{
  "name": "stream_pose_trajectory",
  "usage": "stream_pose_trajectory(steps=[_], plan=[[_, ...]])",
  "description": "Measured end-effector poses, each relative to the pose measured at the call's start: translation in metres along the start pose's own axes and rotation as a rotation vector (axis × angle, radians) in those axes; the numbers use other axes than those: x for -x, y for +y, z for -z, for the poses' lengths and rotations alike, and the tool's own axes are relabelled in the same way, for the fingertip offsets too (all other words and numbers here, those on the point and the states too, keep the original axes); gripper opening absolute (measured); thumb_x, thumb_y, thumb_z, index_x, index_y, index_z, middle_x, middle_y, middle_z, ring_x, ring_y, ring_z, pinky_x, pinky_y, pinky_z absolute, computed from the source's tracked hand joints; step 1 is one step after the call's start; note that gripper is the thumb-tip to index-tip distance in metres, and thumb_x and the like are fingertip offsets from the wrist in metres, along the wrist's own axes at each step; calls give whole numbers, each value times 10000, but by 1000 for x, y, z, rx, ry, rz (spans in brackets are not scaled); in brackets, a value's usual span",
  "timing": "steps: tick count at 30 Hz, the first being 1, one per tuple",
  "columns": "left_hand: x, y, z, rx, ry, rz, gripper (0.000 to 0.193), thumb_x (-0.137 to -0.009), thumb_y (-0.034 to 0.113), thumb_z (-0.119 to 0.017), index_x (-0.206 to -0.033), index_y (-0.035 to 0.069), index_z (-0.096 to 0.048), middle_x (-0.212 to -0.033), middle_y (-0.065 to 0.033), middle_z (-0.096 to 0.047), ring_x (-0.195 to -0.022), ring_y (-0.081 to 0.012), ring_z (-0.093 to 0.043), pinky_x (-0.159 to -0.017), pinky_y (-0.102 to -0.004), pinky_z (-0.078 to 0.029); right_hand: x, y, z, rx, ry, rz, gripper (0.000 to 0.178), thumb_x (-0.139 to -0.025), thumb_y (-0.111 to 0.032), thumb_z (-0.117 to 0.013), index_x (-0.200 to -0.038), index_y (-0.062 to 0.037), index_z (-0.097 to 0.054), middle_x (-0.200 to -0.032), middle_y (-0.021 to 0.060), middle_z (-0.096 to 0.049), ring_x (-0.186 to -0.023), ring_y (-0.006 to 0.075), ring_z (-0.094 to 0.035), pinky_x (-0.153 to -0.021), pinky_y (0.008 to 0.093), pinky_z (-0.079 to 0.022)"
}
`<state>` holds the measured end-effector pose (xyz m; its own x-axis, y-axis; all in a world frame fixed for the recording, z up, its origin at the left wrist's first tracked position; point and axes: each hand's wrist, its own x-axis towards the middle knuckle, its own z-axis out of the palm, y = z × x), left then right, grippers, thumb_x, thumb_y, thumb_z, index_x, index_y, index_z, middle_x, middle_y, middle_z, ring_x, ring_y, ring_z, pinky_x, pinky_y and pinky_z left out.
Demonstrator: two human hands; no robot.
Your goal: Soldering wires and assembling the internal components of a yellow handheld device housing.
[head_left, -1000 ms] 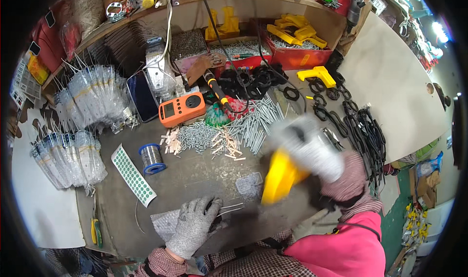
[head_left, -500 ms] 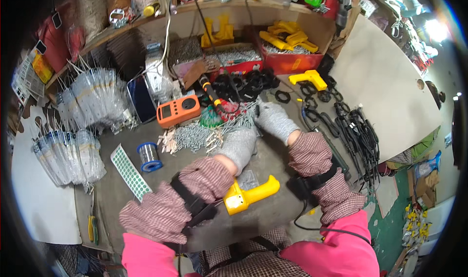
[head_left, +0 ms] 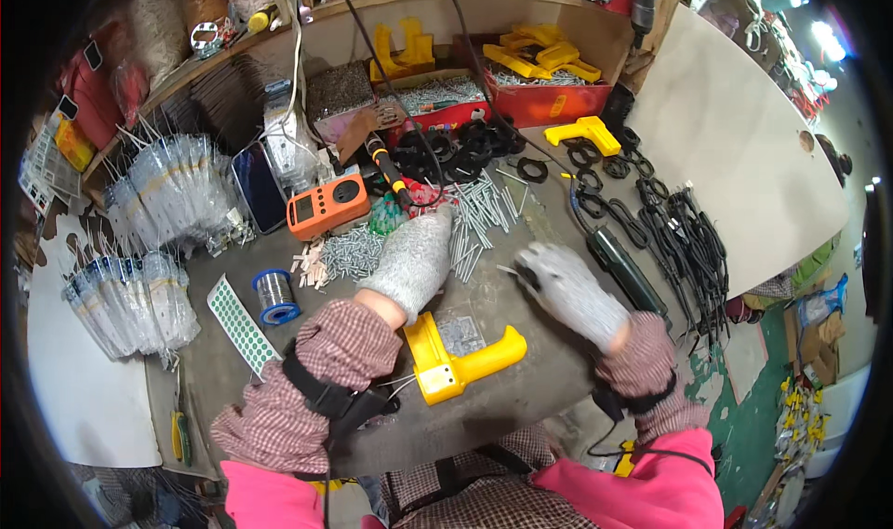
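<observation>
My left hand, in a grey knit glove, reaches into the heap of long silver screws. Its fingers point away and are mostly hidden behind the back of the hand. To the right, above the bench, is my right hand, also gloved, with its fingers curled together. A thin silver screw sticks out from its fingertips; a dark patch beside them is too small to name. Between my forearms lies a yellow pistol-shaped plastic housing with pale wires, beside a small clear bag.
An orange meter, a solder spool and a sheet of green dots lie left. A soldering iron, black cables and another yellow housing are right. Red boxes of screws stand behind.
My right hand has come back from the screws toward me and to the right, a screw now showing at its fingertips. My left hand has shifted left and farther over the heap.
</observation>
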<state>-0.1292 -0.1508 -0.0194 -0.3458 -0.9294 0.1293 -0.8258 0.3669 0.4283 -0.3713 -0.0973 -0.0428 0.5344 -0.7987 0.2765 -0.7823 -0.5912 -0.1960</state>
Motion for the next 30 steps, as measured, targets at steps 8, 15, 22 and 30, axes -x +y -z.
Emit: stream_pose_trajectory(steps=[8, 15, 22, 30], plan=[[55, -11, -27, -161, -283, -277, 218, -817, 33, -596, -1033, 18, -619, -903, -201, -678, -929, -389, -664, -782, -483, -535, 44, -72, -43, -606, -85, 257, 117, -815, -103, -689, -908, -114, -619, -909, 120, -607, -890, 332, -612, -777, 417, -489], [66, 0, 1, 338, -490, -155, 329, -902, 138, -607, -1221, 59, -597, -1004, -207, -690, -952, -408, -665, -807, -461, -541, 41, -68, -31, -483, -326, 181, 398, -718, -133, -751, -1095, -92, -630, -1196, 130, -610, -1131, 333, -588, -965, 509, -437], [75, 11, -10, 160, -581, -121, 332, -879, 192, -621, -1186, 66, -607, -1038, -225, -677, -965, -422, -651, -825, -499, -525, 39, -68, -33, -521, -225, 294, 274, -805, -115, -718, -1071, -161, -672, -1114, 99, -614, -1085, 318, -592, -939, 448, -452], [70, 10, -12, 151, -467, -343, 285, -821, 160, -639, -1094, 80, -631, -975, -194, -669, -927, -418, -646, -778, -494, -532, 40, -66, -34, -540, -142, 278, 264, -822, -101, -720, -1069, -189, -689, -1062, 66, -608, -1048, 299, -584, -897, 431, -446]])
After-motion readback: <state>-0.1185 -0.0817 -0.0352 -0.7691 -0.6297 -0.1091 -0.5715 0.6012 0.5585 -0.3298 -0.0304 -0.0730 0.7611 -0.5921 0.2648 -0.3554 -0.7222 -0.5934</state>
